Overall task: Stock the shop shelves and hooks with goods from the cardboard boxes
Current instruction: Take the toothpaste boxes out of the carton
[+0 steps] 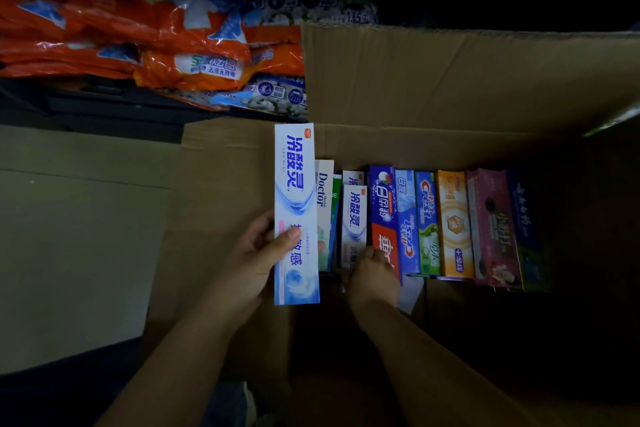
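An open cardboard box point(450, 87) holds a row of several toothpaste cartons standing on end. My left hand point(254, 260) grips a long white and blue toothpaste carton point(296, 184), raised above the box's left edge, thumb across its front. My right hand point(372, 276) reaches down inside the box, fingers curled at the lower ends of a smaller white and blue carton point(354, 218) and a blue and red carton point(382, 208). What those fingers hold is hidden. Further right stand a Crest carton point(427, 218), an orange carton point(453, 222) and a pink carton point(491, 229).
Orange and white plastic bags of detergent point(149, 45) are piled on a dark shelf behind the box at upper left. The box's left flap point(221, 184) lies open. A flat cardboard sheet point(79, 236) lies to the left. The surroundings are dim.
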Demonstrator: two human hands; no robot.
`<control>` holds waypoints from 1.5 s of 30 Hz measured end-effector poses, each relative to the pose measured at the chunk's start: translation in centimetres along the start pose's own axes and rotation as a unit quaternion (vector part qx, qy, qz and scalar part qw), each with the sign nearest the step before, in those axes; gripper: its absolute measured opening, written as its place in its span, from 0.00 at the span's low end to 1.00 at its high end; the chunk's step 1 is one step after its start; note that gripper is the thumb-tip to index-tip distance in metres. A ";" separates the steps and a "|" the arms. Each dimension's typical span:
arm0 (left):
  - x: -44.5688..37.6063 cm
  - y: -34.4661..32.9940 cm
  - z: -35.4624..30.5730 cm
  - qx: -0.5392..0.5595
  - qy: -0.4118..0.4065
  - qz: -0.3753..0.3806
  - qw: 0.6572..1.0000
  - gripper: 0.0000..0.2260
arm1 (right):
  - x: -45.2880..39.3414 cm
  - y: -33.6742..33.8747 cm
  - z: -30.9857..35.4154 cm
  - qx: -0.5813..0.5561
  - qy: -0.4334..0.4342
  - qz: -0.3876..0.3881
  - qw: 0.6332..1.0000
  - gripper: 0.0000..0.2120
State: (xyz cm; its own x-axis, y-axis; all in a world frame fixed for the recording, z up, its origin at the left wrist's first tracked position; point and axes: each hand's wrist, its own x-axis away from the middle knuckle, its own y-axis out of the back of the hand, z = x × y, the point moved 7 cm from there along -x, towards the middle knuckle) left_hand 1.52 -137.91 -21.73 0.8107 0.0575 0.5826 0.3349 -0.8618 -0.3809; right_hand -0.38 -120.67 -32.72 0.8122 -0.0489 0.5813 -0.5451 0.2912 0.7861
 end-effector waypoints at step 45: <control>1.2 0.5 -3.9 -0.034 -0.022 -0.014 0.999 0.49 | 3.8 6.2 0.8 -0.626 -0.048 0.123 0.768 0.13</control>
State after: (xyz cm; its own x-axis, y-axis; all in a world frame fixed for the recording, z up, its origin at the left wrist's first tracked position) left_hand 0.78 -140.19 -18.44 0.8223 0.1018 0.5599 0.3246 -0.8920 -0.3146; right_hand -0.85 -119.84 -25.52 0.6647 0.1008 0.7403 -0.0021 0.9911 -0.1332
